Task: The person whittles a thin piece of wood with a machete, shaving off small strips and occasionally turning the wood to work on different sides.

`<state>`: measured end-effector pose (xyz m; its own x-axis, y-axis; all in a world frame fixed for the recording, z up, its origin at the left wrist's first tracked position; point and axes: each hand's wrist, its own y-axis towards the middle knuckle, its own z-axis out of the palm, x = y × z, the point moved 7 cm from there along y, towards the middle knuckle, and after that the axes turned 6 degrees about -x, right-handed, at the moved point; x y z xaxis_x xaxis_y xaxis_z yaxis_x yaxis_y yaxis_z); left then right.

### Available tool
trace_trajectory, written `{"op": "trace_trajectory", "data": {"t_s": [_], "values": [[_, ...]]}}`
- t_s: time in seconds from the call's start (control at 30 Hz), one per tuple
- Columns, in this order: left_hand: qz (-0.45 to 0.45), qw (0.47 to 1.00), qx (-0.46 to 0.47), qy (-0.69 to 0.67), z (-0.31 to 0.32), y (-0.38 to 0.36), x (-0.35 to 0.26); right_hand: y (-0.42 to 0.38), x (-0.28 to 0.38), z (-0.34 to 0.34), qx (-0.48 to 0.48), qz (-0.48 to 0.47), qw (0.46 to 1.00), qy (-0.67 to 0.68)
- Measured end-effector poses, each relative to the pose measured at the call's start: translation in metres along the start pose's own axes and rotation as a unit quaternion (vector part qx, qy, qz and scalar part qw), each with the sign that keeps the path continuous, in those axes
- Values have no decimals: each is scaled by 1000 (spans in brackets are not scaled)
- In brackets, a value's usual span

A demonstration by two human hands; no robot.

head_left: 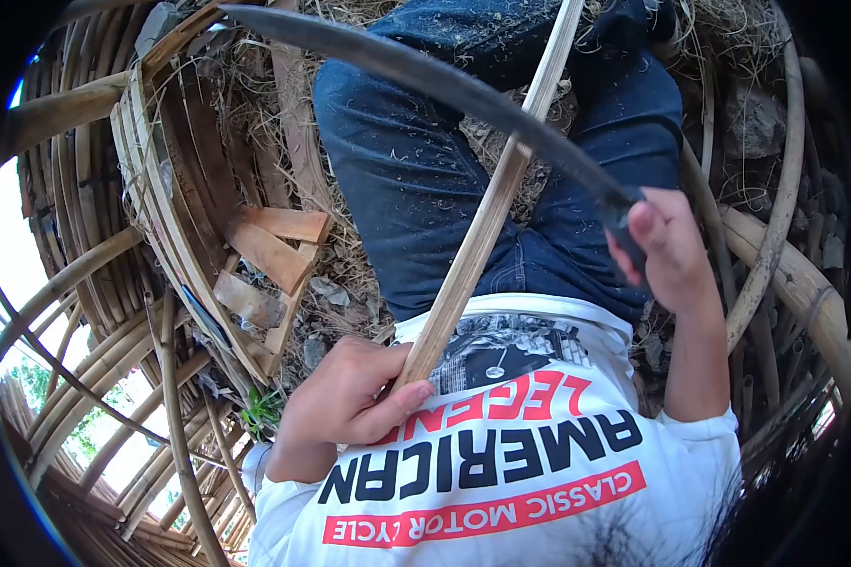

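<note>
Left hand: the left hand is closed around the lower end of one bamboo strip — thumb pressed on top.
Bamboo strip: one, running from the left hand up across the lap in blue jeans.
Right hand: the right hand is clenched on the handle of one curved knife.
Knife: its blade crosses the strip — touching it.
Wood pieces: about four short offcuts on the ground beside the left leg.
</note>
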<state>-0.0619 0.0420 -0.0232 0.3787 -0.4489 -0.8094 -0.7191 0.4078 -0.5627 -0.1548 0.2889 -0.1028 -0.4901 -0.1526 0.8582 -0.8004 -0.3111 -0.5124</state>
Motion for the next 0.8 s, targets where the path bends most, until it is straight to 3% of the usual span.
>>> {"op": "trace_trajectory", "data": {"t_s": [0.1,0.2,0.37,0.43,0.57,0.63,0.8], "values": [[-28,999,-5,-44,-1,0,0,15,-7,-22,-82,-18,996,17],[-10,999,-10,-46,-3,0,4,12,-6,-4,-92,-12,995,31],[-27,999,26,-36,0,1,7,-8,-5,27,17,-35,999,14],[-9,1000,-10,-13,1,0,10,-2,-11,14,2,16,1000,21],[-34,998,-29,-51,-2,-5,16,19,-17,-18,-86,-6,995,49],[-8,997,-6,-74,-1,-2,13,8,-6,3,-111,6,994,22],[-10,998,9,-67,-7,-4,12,-17,-4,35,29,-46,998,-19]]}}
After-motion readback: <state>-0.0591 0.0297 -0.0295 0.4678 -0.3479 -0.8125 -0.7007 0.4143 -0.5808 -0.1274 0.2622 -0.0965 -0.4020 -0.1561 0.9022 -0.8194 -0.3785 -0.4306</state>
